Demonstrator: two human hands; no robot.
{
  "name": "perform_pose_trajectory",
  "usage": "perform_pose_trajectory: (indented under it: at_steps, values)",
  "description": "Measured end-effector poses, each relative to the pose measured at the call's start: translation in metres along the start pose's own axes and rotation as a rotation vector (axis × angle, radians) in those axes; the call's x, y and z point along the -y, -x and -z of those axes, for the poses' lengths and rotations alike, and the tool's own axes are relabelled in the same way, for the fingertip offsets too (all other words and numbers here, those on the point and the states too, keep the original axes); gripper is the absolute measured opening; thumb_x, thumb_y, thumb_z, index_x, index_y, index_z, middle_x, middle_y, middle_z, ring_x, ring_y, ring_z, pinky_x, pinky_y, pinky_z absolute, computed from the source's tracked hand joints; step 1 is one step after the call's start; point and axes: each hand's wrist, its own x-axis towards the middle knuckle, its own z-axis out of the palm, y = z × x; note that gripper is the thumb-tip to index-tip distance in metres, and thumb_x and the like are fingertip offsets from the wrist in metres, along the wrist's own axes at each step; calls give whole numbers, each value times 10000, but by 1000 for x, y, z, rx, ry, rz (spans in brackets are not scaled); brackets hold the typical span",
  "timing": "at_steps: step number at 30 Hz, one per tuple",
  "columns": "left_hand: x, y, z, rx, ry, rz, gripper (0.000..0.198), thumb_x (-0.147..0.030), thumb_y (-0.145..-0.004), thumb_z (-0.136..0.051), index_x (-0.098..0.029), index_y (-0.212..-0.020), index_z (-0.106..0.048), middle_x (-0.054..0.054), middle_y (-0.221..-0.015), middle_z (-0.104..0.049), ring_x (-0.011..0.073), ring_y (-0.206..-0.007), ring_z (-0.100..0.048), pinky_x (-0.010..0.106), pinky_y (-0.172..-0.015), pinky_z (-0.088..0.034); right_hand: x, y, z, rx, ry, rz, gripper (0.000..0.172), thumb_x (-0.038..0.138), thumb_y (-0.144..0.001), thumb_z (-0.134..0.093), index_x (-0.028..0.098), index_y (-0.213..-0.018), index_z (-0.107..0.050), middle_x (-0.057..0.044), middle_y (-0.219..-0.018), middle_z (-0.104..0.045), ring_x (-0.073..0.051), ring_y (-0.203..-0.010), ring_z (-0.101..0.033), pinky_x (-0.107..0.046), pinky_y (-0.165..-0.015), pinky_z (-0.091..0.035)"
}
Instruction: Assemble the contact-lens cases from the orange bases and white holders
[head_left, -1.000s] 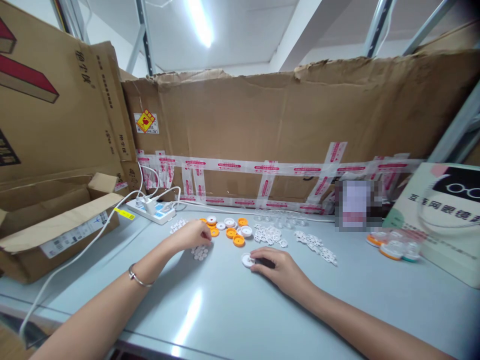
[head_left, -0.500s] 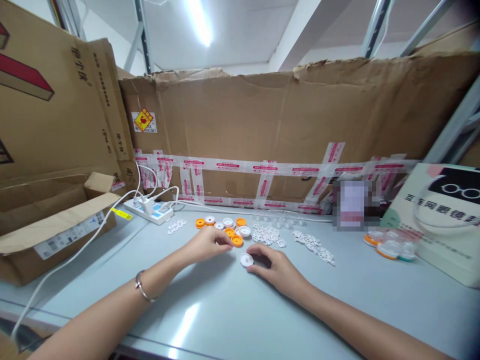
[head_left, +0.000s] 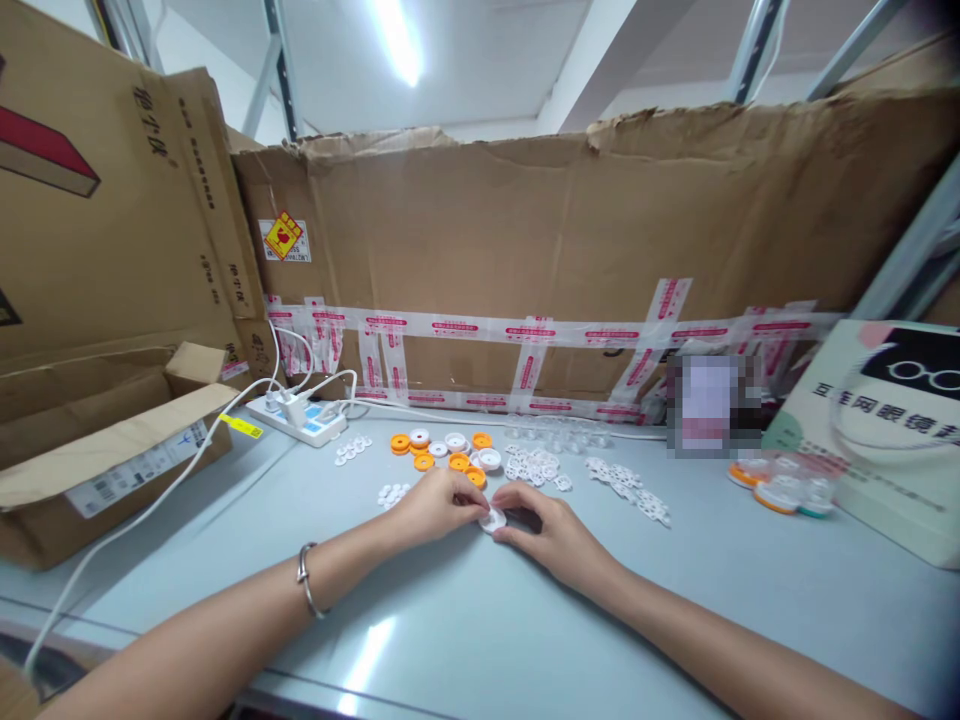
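Note:
A small white round plastic part (head_left: 493, 521), like a shallow cap, sits on the table between my hands. My right hand (head_left: 551, 525) grips its right edge between thumb and fingers. From the left, my left hand (head_left: 441, 505) reaches over the part with fingertips pinched together at its upper side; what they hold, if anything, is hidden. Just behind my hands lie orange round parts (head_left: 475, 477) and white round parts (head_left: 489, 459) in a loose cluster. A group of tiny white pieces (head_left: 393, 494) is beside my left hand.
White flat pieces (head_left: 532, 466), another row of them (head_left: 628, 488) and clear plastic pieces (head_left: 559, 434) lie behind. Assembled clear-topped pieces (head_left: 784, 490) stand right, near a printed box (head_left: 874, 440). A power strip (head_left: 296, 417), its cable and an open carton (head_left: 112, 440) are left.
My left hand has moved right and down from beside the orange parts to the white round part, uncovering the tiny white pieces. My right hand stays at the white part.

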Motion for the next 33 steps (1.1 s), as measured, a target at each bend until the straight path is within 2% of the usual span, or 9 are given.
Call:
perform_pose_trajectory:
  at_steps: [8,17,23,26,29,33]
  values:
    - [1,3,6,-65,-114,-133,161,-189,-792,-554,-163,-872,-692,45,-835,-667,149,-766,-589,223,-712,-419,0,0,2,-7,2,-2,206,206,-709,-619,218,-901,-546,-14,-935,-651,-180,-919,-601,-314,-830,-455]
    - [3,12,7,48,-368,-292,212,-173,-829,-490,-196,-926,-677,54,-858,-603,150,-787,-570,227,-704,-406,-2,1,1,-12,12,-14,227,216,-702,-626,218,-912,-539,-21,-941,-649,-184,-926,-598,-328,-843,-452]
    - [-3,14,5,49,-535,-337,204,-190,-834,-473,-210,-887,-669,54,-871,-623,182,-822,-565,265,-715,-394,0,0,1,-8,21,-18,223,216,-700,-625,212,-903,-534,-25,-926,-650,-180,-906,-600,-328,-833,-451]
    - [-2,11,19,-10,-412,-340,215,-173,-839,-456,-184,-929,-651,54,-899,-631,159,-831,-564,239,-739,-404,0,0,1,-14,18,-24,245,229,-687,-637,214,-909,-534,-22,-921,-653,-181,-897,-603,-329,-832,-452]
    - [5,12,45,-84,-375,-193,213,-168,-830,-455,-174,-906,-654,46,-878,-644,153,-808,-565,229,-734,-404,1,0,1,-11,42,-31,285,267,-669,-666,215,-919,-540,-27,-941,-648,-189,-904,-597,-338,-837,-450]
    - [16,17,78,59,-454,-7,166,-135,-745,-518,-167,-798,-672,35,-836,-662,155,-753,-581,205,-670,-398,4,1,3,-13,64,-47,369,322,-621,-715,208,-929,-547,-39,-967,-629,-196,-903,-589,-340,-830,-461]
